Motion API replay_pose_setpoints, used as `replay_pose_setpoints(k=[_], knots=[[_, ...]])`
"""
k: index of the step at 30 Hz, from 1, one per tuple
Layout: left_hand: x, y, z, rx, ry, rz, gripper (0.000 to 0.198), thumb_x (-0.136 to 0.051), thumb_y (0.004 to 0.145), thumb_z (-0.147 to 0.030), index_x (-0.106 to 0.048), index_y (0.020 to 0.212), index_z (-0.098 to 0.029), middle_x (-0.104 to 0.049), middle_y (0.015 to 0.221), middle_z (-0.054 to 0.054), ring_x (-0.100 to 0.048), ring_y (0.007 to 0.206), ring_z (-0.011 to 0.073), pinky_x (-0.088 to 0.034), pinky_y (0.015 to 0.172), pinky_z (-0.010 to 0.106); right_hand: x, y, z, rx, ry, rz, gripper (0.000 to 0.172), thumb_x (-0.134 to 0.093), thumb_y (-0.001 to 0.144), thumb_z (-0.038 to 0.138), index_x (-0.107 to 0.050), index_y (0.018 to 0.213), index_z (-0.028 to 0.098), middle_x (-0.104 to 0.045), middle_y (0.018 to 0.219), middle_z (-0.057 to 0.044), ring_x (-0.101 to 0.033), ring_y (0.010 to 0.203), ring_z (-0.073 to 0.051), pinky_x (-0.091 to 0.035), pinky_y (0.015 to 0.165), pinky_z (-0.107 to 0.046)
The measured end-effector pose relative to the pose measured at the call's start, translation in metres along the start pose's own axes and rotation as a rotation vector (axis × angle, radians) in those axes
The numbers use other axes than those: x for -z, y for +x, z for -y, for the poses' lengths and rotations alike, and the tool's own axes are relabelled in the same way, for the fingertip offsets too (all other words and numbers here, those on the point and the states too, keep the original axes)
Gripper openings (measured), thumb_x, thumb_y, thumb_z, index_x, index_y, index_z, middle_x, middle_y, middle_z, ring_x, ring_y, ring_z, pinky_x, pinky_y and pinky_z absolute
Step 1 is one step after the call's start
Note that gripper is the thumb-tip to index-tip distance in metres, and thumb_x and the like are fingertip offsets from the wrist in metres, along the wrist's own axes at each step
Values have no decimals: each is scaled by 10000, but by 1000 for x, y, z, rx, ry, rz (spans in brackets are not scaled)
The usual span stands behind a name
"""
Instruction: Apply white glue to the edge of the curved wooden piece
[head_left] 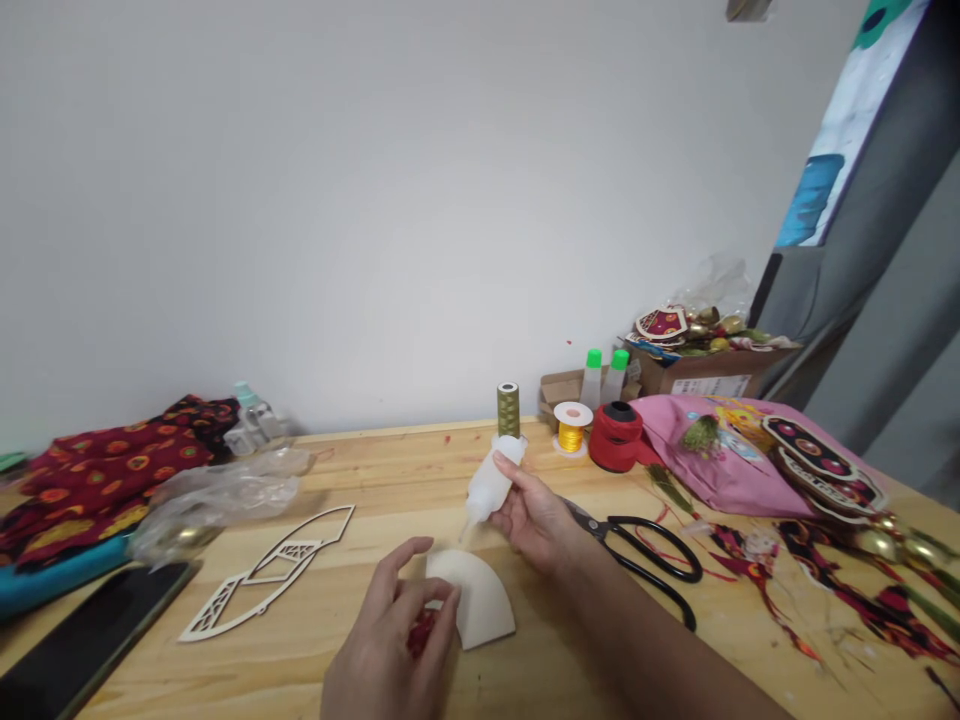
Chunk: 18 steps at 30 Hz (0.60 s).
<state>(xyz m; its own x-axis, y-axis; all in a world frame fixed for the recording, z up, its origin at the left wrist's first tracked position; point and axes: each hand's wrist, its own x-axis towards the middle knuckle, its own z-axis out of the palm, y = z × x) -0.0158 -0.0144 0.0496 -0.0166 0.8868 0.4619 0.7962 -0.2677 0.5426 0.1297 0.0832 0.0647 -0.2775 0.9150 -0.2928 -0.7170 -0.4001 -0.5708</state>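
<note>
My right hand (pixel 536 515) is closed around a translucent white squeeze glue bottle (pixel 491 480). The bottle is tilted, its thin nozzle pointing down and left, a little above a pale fan-shaped board (pixel 480 600). That board lies on the table in front of me. My left hand (pixel 394 630) is curled at the board's left side, with the thumb and a finger pinched at its edge. A bit of dark red patterned fabric (pixel 421 632) shows between the fingers, mostly hidden by them.
Cut-out wooden frames (pixel 262 580) and a phone (pixel 97 640) lie at left, near red fabric (pixel 135 450). Black-handled scissors (pixel 645 550) rest right of my forearm. Behind stand a green thread spool (pixel 508 410), yellow spool (pixel 571 435) and red ribbon roll (pixel 615 445). A pink bag (pixel 697 470) is right.
</note>
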Motion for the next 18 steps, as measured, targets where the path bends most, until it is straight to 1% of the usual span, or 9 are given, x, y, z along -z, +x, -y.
replay_pose_setpoints(k=[1,3,5,7,12,15,18], knots=[[1,0,2,12,-16,12,228,-468,754,-403,-633,705,-252,-532,1110,51,-606,698,126,-514,586,244,0,0,0,-10,3,2,153,-624,725,263,-557,780,137,-655,696,-24,-626,590,-128,-492,491,-212],[2,2,3,58,-27,-2,236,-463,757,-403,-648,727,-259,-538,1109,51,-606,789,152,-511,654,268,-1,-1,-1,-25,4,5,138,-614,734,253,-559,778,134,-658,696,-29,-627,581,-129,-495,494,-215],[3,4,0,106,-45,-30,243,-455,764,-396,-657,759,-262,-538,1109,48,-584,895,176,-489,739,297,-1,-2,-3,-35,2,4,125,-596,749,246,-560,771,128,-659,687,-32,-627,572,-127,-499,503,-218],[3,7,-6,151,-91,-45,251,-456,763,-397,-665,789,-258,-542,1106,47,-562,955,188,-467,790,311,-2,-2,-4,-39,-2,7,121,-581,761,244,-562,768,124,-659,682,-35,-628,576,-128,-502,517,-221],[0,14,-15,286,-286,-33,259,-537,691,-436,-688,749,-234,-587,1053,60,-579,933,202,-459,812,315,0,-1,-5,-25,-16,25,144,-607,737,257,-566,782,125,-662,702,-40,-633,612,-135,-498,532,-219],[-2,17,-14,384,-425,-7,273,-576,656,-438,-697,756,-215,-613,1025,75,-563,974,223,-429,859,345,0,1,-6,-11,-30,26,173,-631,712,273,-565,782,129,-656,688,-35,-628,600,-137,-489,513,-218],[-3,18,-12,468,-560,18,275,-597,646,-425,-700,765,-199,-618,1041,81,-546,1007,221,-412,880,335,1,1,-6,17,-48,39,196,-648,690,281,-566,780,128,-648,681,-29,-620,596,-132,-479,502,-208]])
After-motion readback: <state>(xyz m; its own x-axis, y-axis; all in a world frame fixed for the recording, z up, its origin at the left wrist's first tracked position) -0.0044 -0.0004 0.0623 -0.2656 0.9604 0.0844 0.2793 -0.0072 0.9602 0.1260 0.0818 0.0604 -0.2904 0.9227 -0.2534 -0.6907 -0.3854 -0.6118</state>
